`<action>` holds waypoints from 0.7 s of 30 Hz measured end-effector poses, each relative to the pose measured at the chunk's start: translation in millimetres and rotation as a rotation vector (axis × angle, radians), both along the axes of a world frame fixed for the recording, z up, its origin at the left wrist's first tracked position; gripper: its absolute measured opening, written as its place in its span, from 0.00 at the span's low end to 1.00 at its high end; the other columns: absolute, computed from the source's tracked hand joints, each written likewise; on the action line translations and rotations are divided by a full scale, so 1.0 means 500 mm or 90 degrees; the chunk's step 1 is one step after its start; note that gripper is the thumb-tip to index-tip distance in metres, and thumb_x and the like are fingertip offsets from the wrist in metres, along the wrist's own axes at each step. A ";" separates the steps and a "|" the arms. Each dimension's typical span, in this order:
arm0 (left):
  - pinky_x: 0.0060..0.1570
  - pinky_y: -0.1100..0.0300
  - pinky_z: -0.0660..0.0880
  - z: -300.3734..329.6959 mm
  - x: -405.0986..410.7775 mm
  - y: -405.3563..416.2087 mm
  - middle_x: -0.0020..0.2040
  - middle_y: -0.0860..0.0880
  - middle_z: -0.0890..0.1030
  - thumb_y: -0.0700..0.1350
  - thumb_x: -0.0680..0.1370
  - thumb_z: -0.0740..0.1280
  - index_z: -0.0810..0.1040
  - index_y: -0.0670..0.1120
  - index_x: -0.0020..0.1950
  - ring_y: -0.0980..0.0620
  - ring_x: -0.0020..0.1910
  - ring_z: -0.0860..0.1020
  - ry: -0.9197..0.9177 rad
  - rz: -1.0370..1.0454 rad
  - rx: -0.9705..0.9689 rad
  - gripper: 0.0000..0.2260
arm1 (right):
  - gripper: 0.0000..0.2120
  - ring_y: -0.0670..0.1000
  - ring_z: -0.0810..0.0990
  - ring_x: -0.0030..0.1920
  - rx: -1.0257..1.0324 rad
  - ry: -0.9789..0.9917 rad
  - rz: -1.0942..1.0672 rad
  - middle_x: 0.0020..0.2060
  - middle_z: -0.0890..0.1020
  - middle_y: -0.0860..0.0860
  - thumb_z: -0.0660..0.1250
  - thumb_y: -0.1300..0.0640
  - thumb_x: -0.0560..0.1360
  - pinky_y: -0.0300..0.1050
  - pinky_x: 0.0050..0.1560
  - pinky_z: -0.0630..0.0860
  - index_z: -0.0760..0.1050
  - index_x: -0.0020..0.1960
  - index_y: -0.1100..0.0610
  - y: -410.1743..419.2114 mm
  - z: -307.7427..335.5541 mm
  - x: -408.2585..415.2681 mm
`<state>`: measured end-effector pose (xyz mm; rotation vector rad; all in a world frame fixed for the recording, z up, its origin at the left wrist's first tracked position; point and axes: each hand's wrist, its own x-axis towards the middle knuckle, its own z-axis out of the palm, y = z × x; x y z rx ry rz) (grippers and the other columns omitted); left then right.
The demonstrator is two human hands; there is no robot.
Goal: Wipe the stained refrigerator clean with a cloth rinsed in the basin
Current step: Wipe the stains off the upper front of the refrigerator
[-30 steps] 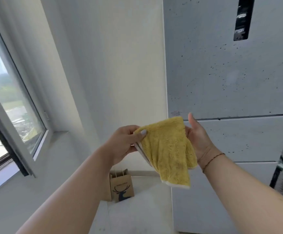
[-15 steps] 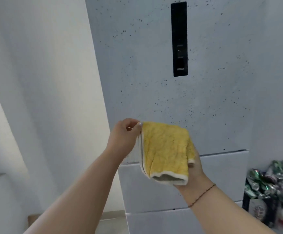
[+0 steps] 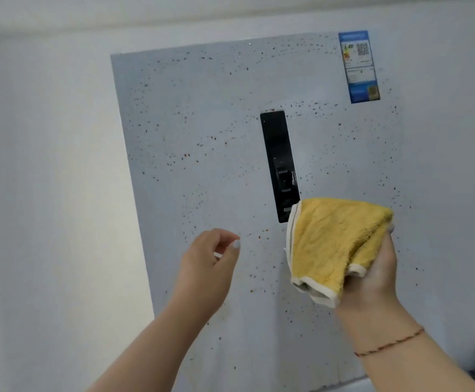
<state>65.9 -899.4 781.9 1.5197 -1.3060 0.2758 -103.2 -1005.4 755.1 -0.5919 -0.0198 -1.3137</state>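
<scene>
Two hands are up in front of me in the head view, and only one carries anything. My right hand (image 3: 372, 267) grasps the folded yellow terry cloth with the pale hem (image 3: 335, 244), fingers curled round its right edge and the pad spread across my palm. I hold it folded so that a thick flat face meets the door instead of a loose rag. It sits low and right on the upper door, its top left corner overlapping the bottom of the tall black control panel (image 3: 280, 165); whether it already presses on the metal I cannot tell.

My left hand (image 3: 211, 261) holds nothing. Its fingers hang loosely curled, thumb forward, to the left of the cloth and apart from it, in front of the door. I judge it is free because the folding is done and one hand is enough for wiping.

The pale grey refrigerator door (image 3: 202, 137) fills the middle, speckled all over with small brown and reddish spots, thick around the panel and below my hands. None of it looks wiped yet, so I reckon the cleaning is only beginning. A blue energy label (image 3: 359, 66) sits at the far upper right corner. A plain white wall (image 3: 46, 193) lies to the left. The basin is not in sight.
</scene>
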 end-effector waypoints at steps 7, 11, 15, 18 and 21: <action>0.49 0.62 0.71 0.133 0.028 -0.007 0.51 0.60 0.75 0.49 0.80 0.61 0.76 0.53 0.55 0.60 0.50 0.74 -0.102 0.075 -0.131 0.07 | 0.29 0.48 0.81 0.56 -0.121 -0.056 -0.239 0.53 0.83 0.45 0.45 0.32 0.78 0.49 0.60 0.74 0.75 0.61 0.47 -0.067 0.206 -0.042; 0.56 0.56 0.70 0.215 0.051 -0.016 0.54 0.55 0.75 0.49 0.79 0.61 0.77 0.49 0.58 0.55 0.55 0.73 -0.135 0.132 -0.163 0.10 | 0.25 0.44 0.80 0.53 -0.142 0.032 -0.400 0.49 0.82 0.42 0.44 0.33 0.78 0.46 0.60 0.72 0.75 0.53 0.42 -0.114 0.326 -0.059; 0.57 0.55 0.68 0.288 0.077 -0.032 0.57 0.52 0.75 0.47 0.79 0.60 0.77 0.48 0.58 0.51 0.58 0.72 -0.144 0.218 -0.211 0.10 | 0.25 0.46 0.76 0.56 -0.162 0.137 -0.636 0.54 0.78 0.45 0.43 0.32 0.76 0.53 0.65 0.70 0.74 0.52 0.42 -0.201 0.430 -0.061; 0.66 0.49 0.63 0.333 0.099 -0.046 0.62 0.48 0.74 0.45 0.78 0.61 0.76 0.47 0.58 0.47 0.65 0.68 -0.147 0.309 -0.262 0.11 | 0.33 0.51 0.71 0.63 -0.197 0.216 -0.810 0.60 0.74 0.50 0.39 0.32 0.75 0.56 0.69 0.64 0.73 0.60 0.51 -0.265 0.492 -0.067; 0.70 0.47 0.56 0.357 0.121 -0.054 0.68 0.46 0.69 0.45 0.78 0.60 0.72 0.48 0.63 0.45 0.70 0.61 -0.099 0.358 -0.305 0.14 | 0.38 0.54 0.63 0.72 -0.188 0.371 -0.916 0.70 0.69 0.53 0.37 0.32 0.74 0.57 0.74 0.53 0.67 0.70 0.54 -0.333 0.545 -0.074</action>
